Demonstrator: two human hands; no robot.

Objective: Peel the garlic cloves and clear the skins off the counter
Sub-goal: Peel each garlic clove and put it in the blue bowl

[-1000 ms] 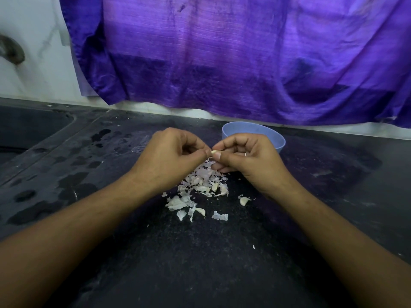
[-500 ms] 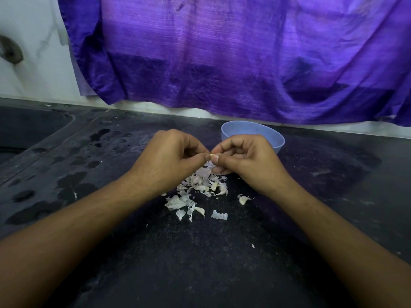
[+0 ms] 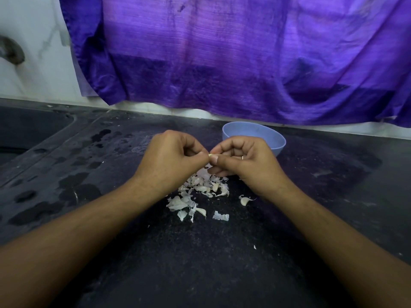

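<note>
Over the dark counter (image 3: 200, 263) my left hand (image 3: 171, 158) and my right hand (image 3: 242, 161) meet fingertip to fingertip. Between them they pinch a small pale garlic clove (image 3: 210, 155), of which only a sliver shows. Under the hands lies a heap of white garlic skins (image 3: 200, 192). One loose skin piece (image 3: 244, 200) lies to the right of the heap and another (image 3: 220, 216) in front of it. A light blue bowl (image 3: 278, 138) stands just behind my right hand; its contents are hidden.
A purple cloth (image 3: 244, 63) hangs down the wall to the counter's back edge. A sink basin (image 3: 26, 130) lies at the far left, with wet patches (image 3: 73, 185) on the counter beside it. A grey tap (image 3: 11, 52) sticks out of the wall at upper left.
Both hands have stayed together on the clove, with only slight finger shifts. The pile of skins looks the same.
</note>
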